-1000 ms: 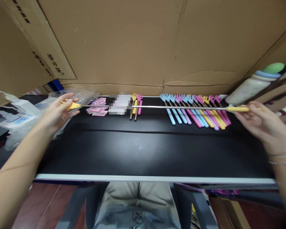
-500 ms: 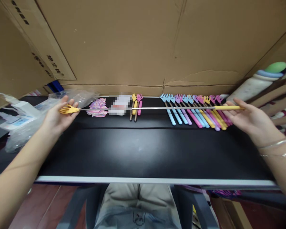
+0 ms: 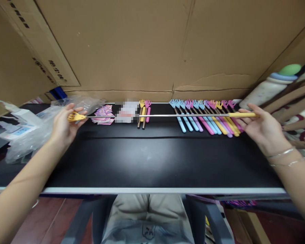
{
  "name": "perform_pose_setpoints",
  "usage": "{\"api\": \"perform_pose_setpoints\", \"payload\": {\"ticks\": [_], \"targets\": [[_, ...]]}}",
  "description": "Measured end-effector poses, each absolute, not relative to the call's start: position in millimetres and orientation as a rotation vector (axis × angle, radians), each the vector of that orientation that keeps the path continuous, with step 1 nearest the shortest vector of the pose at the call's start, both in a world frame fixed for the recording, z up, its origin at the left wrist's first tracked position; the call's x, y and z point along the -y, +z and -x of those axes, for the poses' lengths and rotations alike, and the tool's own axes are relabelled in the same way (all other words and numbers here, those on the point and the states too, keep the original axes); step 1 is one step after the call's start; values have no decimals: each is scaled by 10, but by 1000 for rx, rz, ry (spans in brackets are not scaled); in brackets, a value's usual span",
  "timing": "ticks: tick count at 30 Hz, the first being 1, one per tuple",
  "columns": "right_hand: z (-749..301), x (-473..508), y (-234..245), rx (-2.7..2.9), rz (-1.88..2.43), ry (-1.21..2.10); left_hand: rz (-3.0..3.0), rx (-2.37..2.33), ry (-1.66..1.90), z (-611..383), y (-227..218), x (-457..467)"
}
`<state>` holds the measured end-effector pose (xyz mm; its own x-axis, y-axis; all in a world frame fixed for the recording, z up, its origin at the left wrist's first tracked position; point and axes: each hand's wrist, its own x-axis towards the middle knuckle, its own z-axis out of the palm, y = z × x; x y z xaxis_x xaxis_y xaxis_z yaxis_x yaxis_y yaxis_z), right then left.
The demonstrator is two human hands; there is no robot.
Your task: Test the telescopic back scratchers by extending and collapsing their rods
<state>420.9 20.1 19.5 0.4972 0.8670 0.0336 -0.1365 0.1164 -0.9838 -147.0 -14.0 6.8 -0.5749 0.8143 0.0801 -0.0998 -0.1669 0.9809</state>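
Observation:
A yellow telescopic back scratcher (image 3: 165,115) is stretched level above the desk, its thin metal rod pulled out long. My left hand (image 3: 67,123) closes loosely around its claw-shaped head. At the other end, my right hand (image 3: 263,125) holds the yellow handle between thumb and fingers. Behind the rod lies a slanted row of blue, purple, pink and yellow back scratchers (image 3: 205,117), all collapsed short. Two more back scratchers (image 3: 145,113), with yellow and pink claws, lie near the middle, partly crossed by the rod.
Pink printed cards (image 3: 103,115) lie in a pile beside a blurred white packet (image 3: 129,112). Clear plastic bags (image 3: 27,142) and a white power strip (image 3: 21,127) sit at left. A white bottle (image 3: 269,88) leans at right. Cardboard (image 3: 122,47) walls the back of the black desk (image 3: 147,166).
My left hand has shifted slightly right and its fingers curl more around the claw. My right hand keeps its hold on the handle, and the view has moved a little.

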Motion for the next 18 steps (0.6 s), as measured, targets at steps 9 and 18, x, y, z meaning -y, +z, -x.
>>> {"api": "perform_pose_setpoints", "payload": {"ticks": [9, 18], "targets": [[-3502, 111, 220, 1366, 1144, 1154, -1023, -1079, 1516, 895, 79, 248], [-3268, 143, 214, 1004, 1162, 1043, -1081, -1115, 1682, 527, 114, 280]]}}
